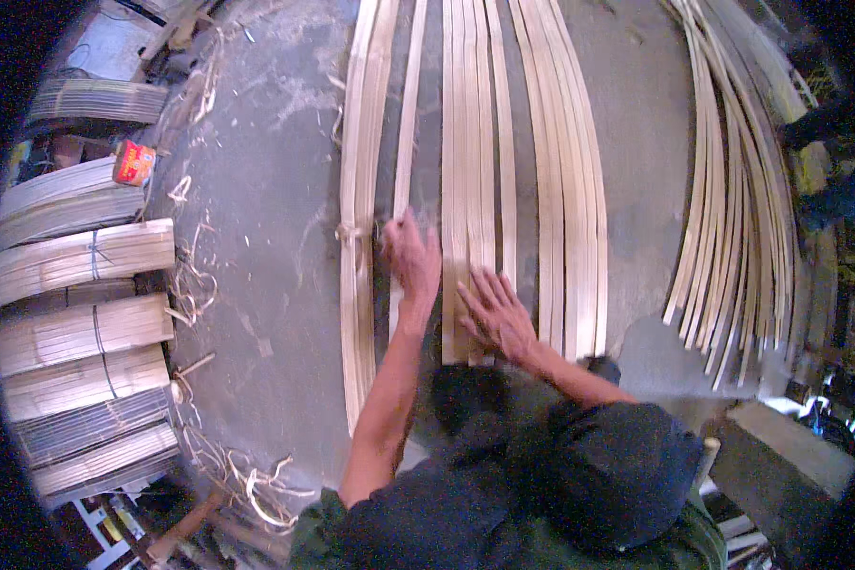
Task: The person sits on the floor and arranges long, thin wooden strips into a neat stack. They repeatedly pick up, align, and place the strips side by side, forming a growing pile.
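Note:
Long, pale bamboo strips run away from me across the grey floor in side-by-side groups. My left hand (413, 258) has its fingers curled round a single narrow strip (408, 142), which lies apart from the others. To the right, my right hand (497, 315) rests with fingers spread over the middle group of strips (465, 123), near their close ends. Left of my left hand lies a thicker bundle of strips (363, 133), with a tie (351, 233) round it. Another wide group of strips (565, 171) stretches beyond my right hand.
Tied bundles of slats (85, 261) are stacked along the left side, with a small red and orange box (135, 163) on one. Thin offcuts (195, 294) litter the floor beside them. Loose long strips (731, 209) fan out at the right, near a grey block (788, 446).

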Tool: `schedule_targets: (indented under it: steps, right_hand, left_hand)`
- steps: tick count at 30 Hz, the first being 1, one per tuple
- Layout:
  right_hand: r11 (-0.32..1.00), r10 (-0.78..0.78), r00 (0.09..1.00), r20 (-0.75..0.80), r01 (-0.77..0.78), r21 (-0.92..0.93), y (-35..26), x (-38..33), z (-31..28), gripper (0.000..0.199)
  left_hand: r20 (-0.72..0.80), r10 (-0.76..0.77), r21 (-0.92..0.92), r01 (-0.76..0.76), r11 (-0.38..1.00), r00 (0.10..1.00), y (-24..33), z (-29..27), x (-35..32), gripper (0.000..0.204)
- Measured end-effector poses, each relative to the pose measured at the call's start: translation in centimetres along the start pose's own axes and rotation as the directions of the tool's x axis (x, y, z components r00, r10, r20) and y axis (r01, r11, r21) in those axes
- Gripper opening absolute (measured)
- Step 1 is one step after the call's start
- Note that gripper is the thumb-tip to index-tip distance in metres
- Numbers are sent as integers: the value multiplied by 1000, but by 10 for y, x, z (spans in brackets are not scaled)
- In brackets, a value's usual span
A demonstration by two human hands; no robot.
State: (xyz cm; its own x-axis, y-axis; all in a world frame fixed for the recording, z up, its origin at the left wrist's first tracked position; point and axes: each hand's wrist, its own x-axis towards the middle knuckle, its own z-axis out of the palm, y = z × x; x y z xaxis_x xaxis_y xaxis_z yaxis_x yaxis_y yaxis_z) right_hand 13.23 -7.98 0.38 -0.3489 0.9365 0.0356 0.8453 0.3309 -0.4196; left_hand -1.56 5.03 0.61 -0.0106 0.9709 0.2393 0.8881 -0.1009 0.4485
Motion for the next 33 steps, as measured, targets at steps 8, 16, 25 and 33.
schedule_targets:
  steps: [8,16,25,33]
  right_hand:
    - [993,-3,999,-45,8,122,-5,-19,-11,52]
    - [953,14,980,-199,47,298,0,-31,-10,54]
    - [904,62,969,-239,48,426,9,-38,5,62]
    - [828,210,976,-59,-146,542,2,-34,-9,49]
  left_hand:
    - [31,-204,238,191,952,978,-31,15,-5,45]
    - [28,-82,-170,86,982,996,-3,4,-7,29]
    - [70,-130,-225,143,964,989,5,14,-46,47]
    - [87,-123,-211,138,968,989,0,9,-44,43]
